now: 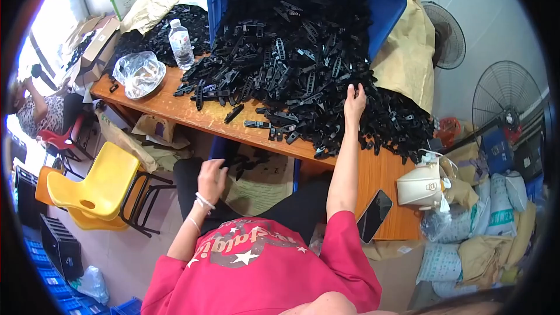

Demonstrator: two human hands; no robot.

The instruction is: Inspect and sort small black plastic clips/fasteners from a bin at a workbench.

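A large heap of black plastic parts (274,76), many long and narrow with slots, spills from a tilted blue crate (388,9) onto the wooden table (175,105). My right hand (354,105) reaches over the right side of the heap. Its fingers are apart among the parts, and nothing shows in its grip. Lower down, my left hand (211,181) hovers above my lap with loosely bent fingers, and I see nothing in it. Beside it, several black parts (248,163) lie on a pale sack (262,189) below the table edge.
A water bottle (181,45) and a clear plastic bag (140,74) stand on the table's left. A phone (374,216) and a white handbag (421,184) lie at the right. Yellow chairs (96,178) stand to the left; a person (44,108) sits beyond. Fans (504,96) are at right.
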